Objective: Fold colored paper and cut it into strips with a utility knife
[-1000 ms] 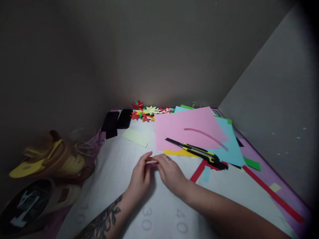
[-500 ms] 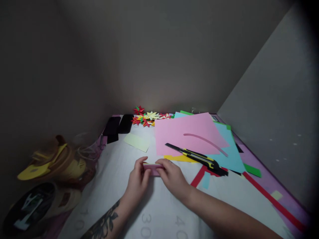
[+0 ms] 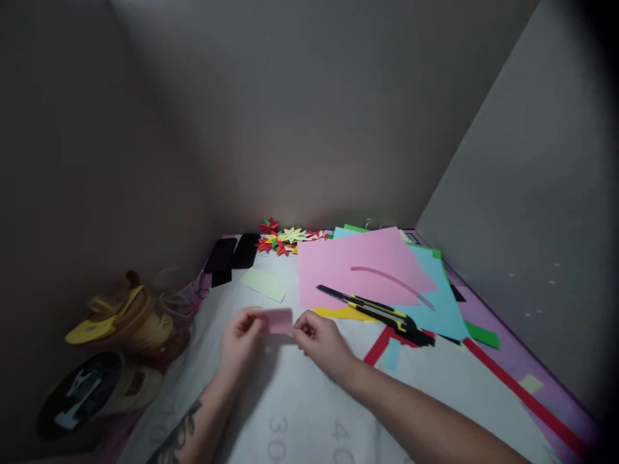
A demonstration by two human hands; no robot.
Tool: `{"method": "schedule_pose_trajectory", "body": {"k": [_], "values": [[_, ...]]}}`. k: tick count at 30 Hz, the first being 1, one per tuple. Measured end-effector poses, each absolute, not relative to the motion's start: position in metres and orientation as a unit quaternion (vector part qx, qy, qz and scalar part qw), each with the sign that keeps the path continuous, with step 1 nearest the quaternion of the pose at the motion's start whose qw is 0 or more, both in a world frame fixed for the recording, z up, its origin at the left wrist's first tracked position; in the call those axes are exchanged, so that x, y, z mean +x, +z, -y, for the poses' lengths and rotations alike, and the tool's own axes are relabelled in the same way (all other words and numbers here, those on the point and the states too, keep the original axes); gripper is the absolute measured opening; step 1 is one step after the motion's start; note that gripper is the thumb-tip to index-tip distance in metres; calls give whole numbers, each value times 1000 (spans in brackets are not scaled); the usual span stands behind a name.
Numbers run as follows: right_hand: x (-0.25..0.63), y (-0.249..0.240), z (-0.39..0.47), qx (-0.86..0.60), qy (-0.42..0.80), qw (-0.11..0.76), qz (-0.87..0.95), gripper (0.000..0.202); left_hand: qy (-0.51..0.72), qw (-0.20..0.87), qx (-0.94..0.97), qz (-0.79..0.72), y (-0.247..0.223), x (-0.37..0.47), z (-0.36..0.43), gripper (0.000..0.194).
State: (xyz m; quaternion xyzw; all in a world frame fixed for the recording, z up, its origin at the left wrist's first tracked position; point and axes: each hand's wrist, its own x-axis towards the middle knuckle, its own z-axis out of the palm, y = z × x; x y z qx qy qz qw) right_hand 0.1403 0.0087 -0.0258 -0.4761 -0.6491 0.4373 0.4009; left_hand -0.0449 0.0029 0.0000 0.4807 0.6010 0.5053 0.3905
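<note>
A small pink paper piece (image 3: 279,321), which looks folded, is held up over the white cloth. My left hand (image 3: 242,338) pinches its left end between thumb and fingers. At the paper's right edge is my right hand (image 3: 319,338), its fingers curled and thumb pressed against them. Whether those fingertips grip the paper's lower corner is too small to tell. Just beyond my hands lie a pale yellow-green paper (image 3: 264,284) and a black-and-yellow utility knife (image 3: 382,310), its blade extended to the left.
Large pink sheets (image 3: 348,258) and a light blue sheet (image 3: 447,303) are stacked behind the knife. Folded paper stars (image 3: 293,234) line the back wall. Two black phones (image 3: 246,251) lie at the back left, with a yellow-brown object (image 3: 130,316) nearer. Red strips (image 3: 527,399) lie right.
Both hands held the pink paper by its ends. Now my left hand has moved left with it, and my right hand has curled its fingers at the right edge. The view has shifted slightly.
</note>
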Motion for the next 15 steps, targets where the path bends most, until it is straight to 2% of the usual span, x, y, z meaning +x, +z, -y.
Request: {"method": "schedule_pose_trajectory", "body": {"k": [2,7,12,15], "values": [[146,-17,-11,-475,412,396,669,8,512,358,463,-628,9,-67,-14,32],[173,12,-29,-499,333,331,728,13,433,299,471,-708,11,-112,-37,52],[231,40,-58,-542,251,197,777,7,309,182,513,-780,-2,-118,-42,49],[275,45,-71,-581,217,136,772,16,243,110,550,-791,-2,-110,-40,45]]}}
